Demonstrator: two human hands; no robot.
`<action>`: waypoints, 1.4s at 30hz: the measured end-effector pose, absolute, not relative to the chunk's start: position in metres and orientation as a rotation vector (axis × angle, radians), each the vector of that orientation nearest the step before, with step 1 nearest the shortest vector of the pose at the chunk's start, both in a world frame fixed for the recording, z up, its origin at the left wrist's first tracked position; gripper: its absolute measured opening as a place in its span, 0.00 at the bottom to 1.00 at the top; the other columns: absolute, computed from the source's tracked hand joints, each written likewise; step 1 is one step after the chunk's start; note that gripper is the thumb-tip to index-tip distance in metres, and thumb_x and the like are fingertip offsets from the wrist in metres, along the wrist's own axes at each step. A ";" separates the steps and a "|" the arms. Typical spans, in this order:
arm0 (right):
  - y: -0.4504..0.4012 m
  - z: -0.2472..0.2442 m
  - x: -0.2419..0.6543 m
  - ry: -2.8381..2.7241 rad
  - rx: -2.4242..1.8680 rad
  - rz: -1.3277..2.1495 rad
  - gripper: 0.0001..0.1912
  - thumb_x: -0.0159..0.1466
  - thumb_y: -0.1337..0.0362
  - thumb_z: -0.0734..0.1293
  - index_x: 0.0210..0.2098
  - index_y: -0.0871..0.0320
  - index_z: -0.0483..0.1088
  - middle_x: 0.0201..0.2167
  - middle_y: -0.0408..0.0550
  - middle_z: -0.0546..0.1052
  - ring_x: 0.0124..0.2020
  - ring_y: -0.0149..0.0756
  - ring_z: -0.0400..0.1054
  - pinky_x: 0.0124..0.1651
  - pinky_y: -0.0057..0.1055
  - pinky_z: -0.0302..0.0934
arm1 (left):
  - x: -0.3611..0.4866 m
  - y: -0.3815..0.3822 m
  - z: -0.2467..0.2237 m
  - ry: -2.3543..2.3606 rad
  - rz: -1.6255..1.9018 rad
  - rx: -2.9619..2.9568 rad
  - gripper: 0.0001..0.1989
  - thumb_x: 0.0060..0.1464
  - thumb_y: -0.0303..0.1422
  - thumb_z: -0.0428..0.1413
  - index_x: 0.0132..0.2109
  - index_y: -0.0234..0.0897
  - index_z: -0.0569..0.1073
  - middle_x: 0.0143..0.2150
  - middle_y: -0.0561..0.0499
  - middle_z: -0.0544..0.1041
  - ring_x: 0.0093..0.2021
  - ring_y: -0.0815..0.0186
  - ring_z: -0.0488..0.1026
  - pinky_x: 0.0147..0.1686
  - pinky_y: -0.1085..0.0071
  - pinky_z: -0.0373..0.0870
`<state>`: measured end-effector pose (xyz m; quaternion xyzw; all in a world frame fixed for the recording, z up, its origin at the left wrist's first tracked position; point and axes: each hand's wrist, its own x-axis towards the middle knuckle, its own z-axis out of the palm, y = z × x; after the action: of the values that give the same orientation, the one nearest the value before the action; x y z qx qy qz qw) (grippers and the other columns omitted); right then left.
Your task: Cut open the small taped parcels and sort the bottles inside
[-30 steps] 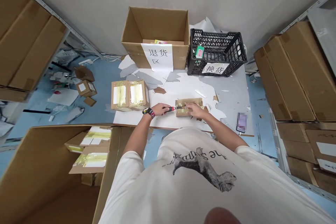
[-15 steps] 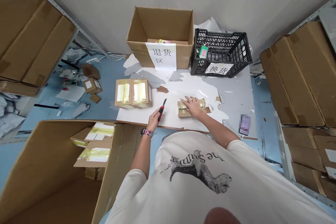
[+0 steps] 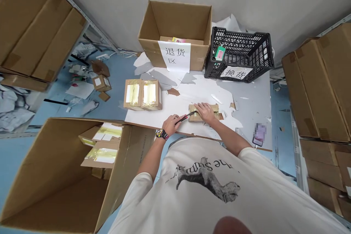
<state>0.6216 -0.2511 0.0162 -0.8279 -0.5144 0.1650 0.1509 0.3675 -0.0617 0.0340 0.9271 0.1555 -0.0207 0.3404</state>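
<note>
My left hand [image 3: 170, 125] is closed around a red and black utility knife [image 3: 184, 118]. Its dark blade points right and reaches the left part of a small flat cardboard box [image 3: 194, 117] on the table. My right hand [image 3: 205, 112] holds that box down from above, fingers bent over its top and covering its middle. Whether the blade cuts into the cardboard or only touches it, I cannot tell. Left of both hands stand two taped cardboard boxes [image 3: 150, 95] side by side, with white labels and yellowish tape.
At the table's back are a large open carton [image 3: 148, 49] with a paper sign and a black plastic crate [image 3: 246, 75]. A phone [image 3: 259, 134] lies at the right. Torn paper covers the tabletop [image 3: 175, 104]. A big open carton [image 3: 63, 122] with parcels stands lower left.
My left hand has brought the knife right, from pointing upward beside the box to its left part. My right hand's fingers have drawn closer together on the box. The view has shifted slightly.
</note>
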 end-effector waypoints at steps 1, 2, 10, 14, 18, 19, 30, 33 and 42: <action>-0.252 0.016 0.621 -1.479 -2.375 0.469 0.29 0.82 0.61 0.58 0.78 0.53 0.70 0.75 0.56 0.74 0.76 0.58 0.63 0.82 0.56 0.49 | 0.370 -0.062 0.032 0.409 -0.045 2.439 0.26 0.76 0.38 0.53 0.76 0.54 0.76 0.58 0.43 0.80 0.56 0.51 0.74 0.54 0.60 0.74; -0.253 0.016 0.621 -1.485 -2.370 0.465 0.28 0.81 0.62 0.58 0.78 0.53 0.70 0.75 0.56 0.74 0.76 0.58 0.63 0.82 0.56 0.49 | 0.371 -0.061 0.031 0.406 -0.035 2.461 0.26 0.77 0.39 0.52 0.76 0.54 0.75 0.59 0.42 0.80 0.56 0.50 0.73 0.54 0.59 0.73; -0.252 0.021 0.623 -1.494 -2.363 0.490 0.28 0.80 0.65 0.58 0.75 0.51 0.73 0.71 0.56 0.78 0.73 0.55 0.68 0.82 0.56 0.50 | 0.390 -0.023 0.033 0.447 0.033 2.438 0.26 0.75 0.40 0.54 0.74 0.51 0.78 0.57 0.37 0.79 0.57 0.45 0.71 0.58 0.54 0.72; -0.252 0.033 0.621 -1.533 -2.403 0.446 0.26 0.82 0.59 0.60 0.76 0.52 0.72 0.72 0.57 0.77 0.77 0.57 0.62 0.85 0.60 0.42 | 0.373 -0.024 0.023 0.467 0.086 2.340 0.25 0.75 0.42 0.54 0.74 0.50 0.79 0.58 0.40 0.80 0.59 0.48 0.74 0.62 0.57 0.72; -0.271 0.044 0.610 -1.483 -2.464 0.426 0.30 0.80 0.52 0.66 0.79 0.49 0.68 0.79 0.57 0.68 0.82 0.64 0.52 0.84 0.73 0.34 | 0.335 -0.046 -0.007 0.779 0.253 2.226 0.27 0.76 0.41 0.51 0.75 0.45 0.76 0.61 0.39 0.81 0.62 0.49 0.76 0.68 0.56 0.69; -0.280 0.044 0.607 -1.445 -2.484 0.426 0.30 0.80 0.53 0.65 0.79 0.48 0.68 0.80 0.56 0.67 0.83 0.64 0.51 0.83 0.74 0.35 | 0.330 -0.049 -0.017 0.861 0.235 2.217 0.27 0.75 0.40 0.52 0.75 0.43 0.76 0.60 0.38 0.81 0.61 0.48 0.76 0.68 0.55 0.69; -0.330 0.011 0.657 -0.375 -2.434 0.570 0.32 0.80 0.45 0.56 0.69 0.58 0.76 0.59 0.59 0.85 0.57 0.48 0.81 0.63 0.42 0.73 | 0.440 -0.067 -0.025 0.914 0.105 2.020 0.31 0.77 0.48 0.49 0.76 0.37 0.74 0.61 0.35 0.84 0.62 0.46 0.78 0.63 0.54 0.71; -0.323 0.010 0.660 -0.360 -2.409 0.646 0.29 0.78 0.49 0.57 0.67 0.58 0.77 0.60 0.58 0.85 0.57 0.47 0.81 0.61 0.41 0.74 | 0.470 -0.085 -0.004 0.801 -0.158 2.024 0.34 0.74 0.53 0.53 0.75 0.37 0.74 0.56 0.34 0.87 0.58 0.42 0.82 0.58 0.55 0.73; -0.353 0.012 0.634 -0.332 -2.082 0.508 0.25 0.61 0.64 0.59 0.50 0.53 0.81 0.59 0.51 0.84 0.61 0.48 0.76 0.63 0.40 0.71 | 0.453 -0.103 -0.006 0.519 0.257 1.837 0.37 0.65 0.26 0.49 0.79 0.39 0.62 0.76 0.40 0.74 0.76 0.55 0.72 0.71 0.56 0.72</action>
<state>0.6343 -0.3530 0.0116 -0.8488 -0.1352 0.2069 0.4674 0.4534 -0.1031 -0.0056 0.7830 0.2213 0.1094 0.5709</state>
